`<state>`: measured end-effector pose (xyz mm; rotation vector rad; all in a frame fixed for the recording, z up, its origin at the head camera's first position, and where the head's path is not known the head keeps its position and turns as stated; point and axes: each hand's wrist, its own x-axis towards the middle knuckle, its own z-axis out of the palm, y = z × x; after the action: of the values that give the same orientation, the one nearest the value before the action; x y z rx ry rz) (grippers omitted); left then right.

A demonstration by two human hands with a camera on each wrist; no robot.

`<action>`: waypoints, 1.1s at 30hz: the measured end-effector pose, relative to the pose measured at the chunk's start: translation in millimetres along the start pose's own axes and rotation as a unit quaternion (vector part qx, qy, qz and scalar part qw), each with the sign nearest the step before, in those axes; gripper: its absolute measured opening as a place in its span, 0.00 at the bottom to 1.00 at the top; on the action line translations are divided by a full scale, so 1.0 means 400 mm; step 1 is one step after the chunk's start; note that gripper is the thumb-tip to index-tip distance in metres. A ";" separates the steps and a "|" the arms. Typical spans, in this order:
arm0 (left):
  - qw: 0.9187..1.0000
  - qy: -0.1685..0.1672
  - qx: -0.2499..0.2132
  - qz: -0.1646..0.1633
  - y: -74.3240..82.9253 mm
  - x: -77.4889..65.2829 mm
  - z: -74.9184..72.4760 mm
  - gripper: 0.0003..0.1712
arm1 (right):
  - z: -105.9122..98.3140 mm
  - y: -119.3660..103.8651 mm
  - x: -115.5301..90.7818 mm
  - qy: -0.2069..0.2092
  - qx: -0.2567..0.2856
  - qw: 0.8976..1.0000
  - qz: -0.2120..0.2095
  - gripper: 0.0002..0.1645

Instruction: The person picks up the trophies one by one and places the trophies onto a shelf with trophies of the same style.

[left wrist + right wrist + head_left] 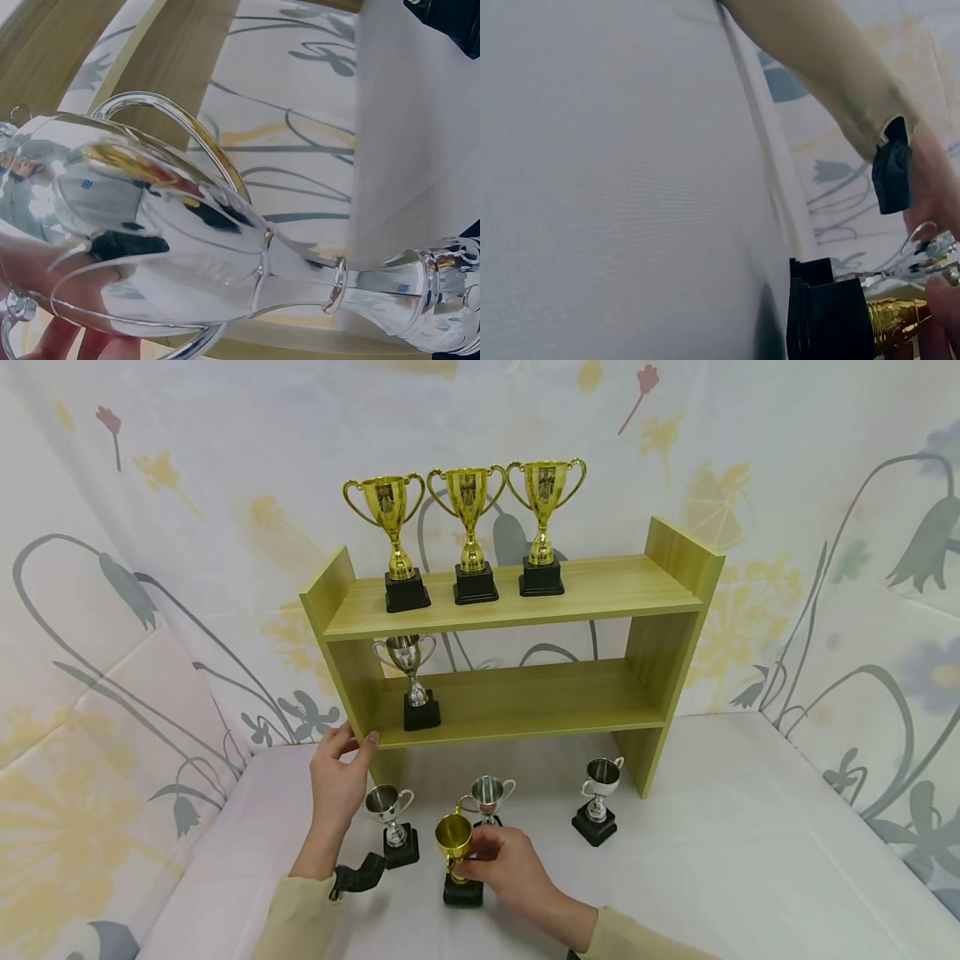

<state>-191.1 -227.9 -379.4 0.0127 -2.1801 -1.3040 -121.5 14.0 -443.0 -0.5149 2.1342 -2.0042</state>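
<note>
A small gold trophy cup (pixel 453 833) on a black base is low over the white table, its base at the cloth in the head view. My right hand (pixel 517 868) pinches it around the stem with thumb and fingers; its gold stem (pixel 896 321) shows in the right wrist view. My left hand (pixel 341 777) grips the lower left side panel of the wooden shelf (pixel 517 731), thumb in front and fingers behind. Close beside the left wrist stands a silver trophy (pixel 396 835), whose shiny cup (pixel 150 225) fills much of the left wrist view and partly hides the fingers.
Three gold trophies (pixel 472 527) line the top board. One silver trophy (pixel 420 710) stands at the left of the middle board. On the table, another silver trophy (pixel 487 793) is just behind the held one, and a third (pixel 596 814) stands further right. Floral cloth hangs behind.
</note>
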 end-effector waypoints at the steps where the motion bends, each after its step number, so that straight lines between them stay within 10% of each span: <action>1: 1.000 0.000 0.000 0.000 0.000 0.000 0.000 0.19 | 0.000 -0.003 -0.001 0.002 -0.003 1.000 -0.001 0.12; 33: 1.000 0.003 0.000 0.004 -0.002 -0.003 0.001 0.19 | -0.037 -0.117 -0.039 -0.013 0.041 0.999 0.001 0.13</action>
<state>-190.6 -227.5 -380.6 0.0077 -2.1726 -1.2982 -106.1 31.7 -397.3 -0.5215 2.0281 -2.0619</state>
